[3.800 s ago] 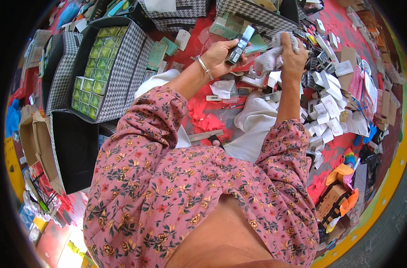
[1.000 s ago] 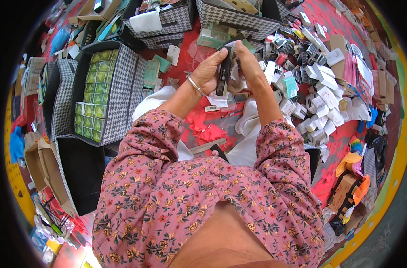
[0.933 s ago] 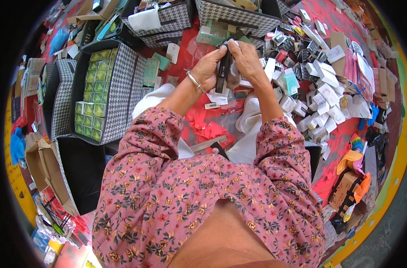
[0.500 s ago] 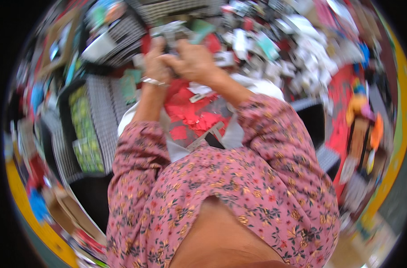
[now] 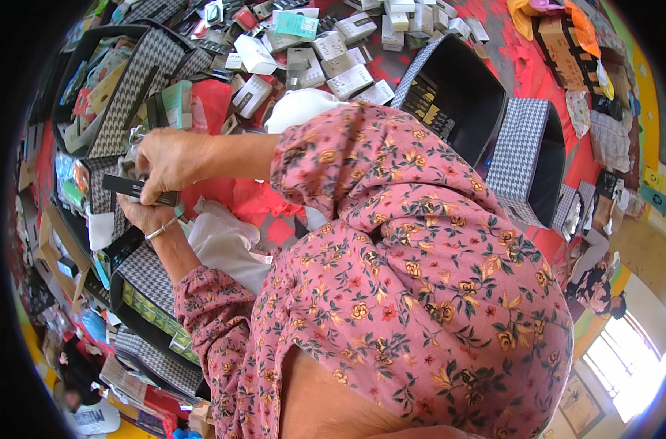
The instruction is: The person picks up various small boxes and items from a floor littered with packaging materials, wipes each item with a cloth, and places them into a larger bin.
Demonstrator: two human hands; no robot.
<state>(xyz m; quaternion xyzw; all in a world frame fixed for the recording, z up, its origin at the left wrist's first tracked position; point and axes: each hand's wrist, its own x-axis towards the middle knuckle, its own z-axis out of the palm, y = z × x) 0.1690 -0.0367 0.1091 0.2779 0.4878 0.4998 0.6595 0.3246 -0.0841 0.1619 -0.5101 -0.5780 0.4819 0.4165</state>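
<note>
Both hands meet at the left of the view over a red mat. My right hand [image 5: 166, 155] reaches across from the floral pink sleeve and pinches a slim black box [image 5: 125, 186] from above. My left hand [image 5: 144, 214], with a thin bracelet at the wrist, holds the same box from below. Under the hands lie red plastic [image 5: 254, 205] and a white bag [image 5: 227, 245].
Houndstooth-patterned baskets stand around: one with green packets [image 5: 151, 313] below the hands, one with mixed packets [image 5: 132, 95] above them, an empty one [image 5: 527, 157] and a black bin [image 5: 461, 91] at right. Several small white and grey boxes [image 5: 347, 55] litter the mat at the top.
The view has swung round, so the hands now sit at the left instead of top centre. Both hands still hold the slim black box.
</note>
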